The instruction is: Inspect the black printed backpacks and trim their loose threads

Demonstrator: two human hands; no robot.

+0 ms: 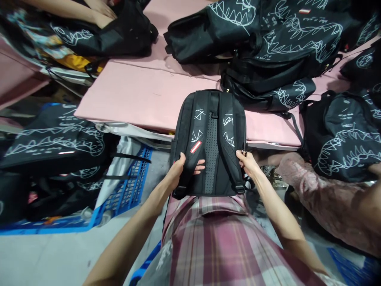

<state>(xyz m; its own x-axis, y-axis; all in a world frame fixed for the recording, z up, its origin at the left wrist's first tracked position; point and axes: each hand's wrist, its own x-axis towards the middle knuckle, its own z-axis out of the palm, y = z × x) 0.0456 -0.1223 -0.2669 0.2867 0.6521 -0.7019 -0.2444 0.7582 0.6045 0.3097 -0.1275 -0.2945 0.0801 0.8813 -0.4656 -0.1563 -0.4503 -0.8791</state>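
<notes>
A black backpack (212, 139) with white scribble prints stands against my lap, back panel and shoulder straps facing me, its top leaning on the pink table (139, 95). My left hand (183, 169) is wrapped round the left shoulder strap just below a small red and white label. My right hand (248, 163) pinches the right edge of the backpack near a zip pull; its fingers are closed on that edge.
Several more black printed backpacks (268, 43) are piled on the table's far and right side. A blue crate (125, 190) with more backpacks (56, 147) stands at the left. Another person's arms (95, 14) rest on a bag at top left, and a person's patterned sleeve (321, 194) is at the right.
</notes>
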